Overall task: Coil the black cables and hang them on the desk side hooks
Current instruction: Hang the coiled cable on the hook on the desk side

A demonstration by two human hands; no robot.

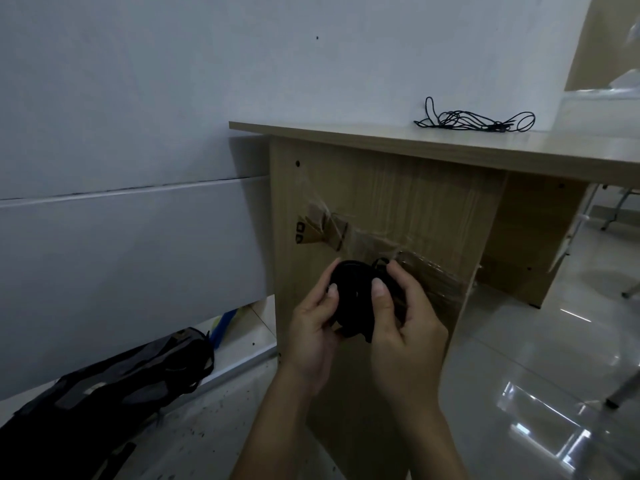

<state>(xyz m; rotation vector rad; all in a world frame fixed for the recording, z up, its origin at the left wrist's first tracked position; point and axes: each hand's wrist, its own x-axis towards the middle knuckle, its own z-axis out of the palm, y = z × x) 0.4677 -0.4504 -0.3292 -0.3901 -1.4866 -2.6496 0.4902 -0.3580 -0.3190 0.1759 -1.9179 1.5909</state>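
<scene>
A coiled black cable (353,296) is held between both hands in front of the desk side panel (408,209). My left hand (311,327) grips the coil's left edge, thumb on top. My right hand (401,317) grips its right edge, thumb pressed on the front. A small loop of cable (380,262) sticks up above my right fingers. Cardboard hooks (322,230) are taped to the panel, just above and left of the coil. A second, loose black cable (474,121) lies tangled on the desk top (346,133).
A white wall panel (131,265) stands to the left of the desk. A dark bag (114,393) lies on the floor at lower left. Chair legs (623,389) stand on the glossy tiles at right.
</scene>
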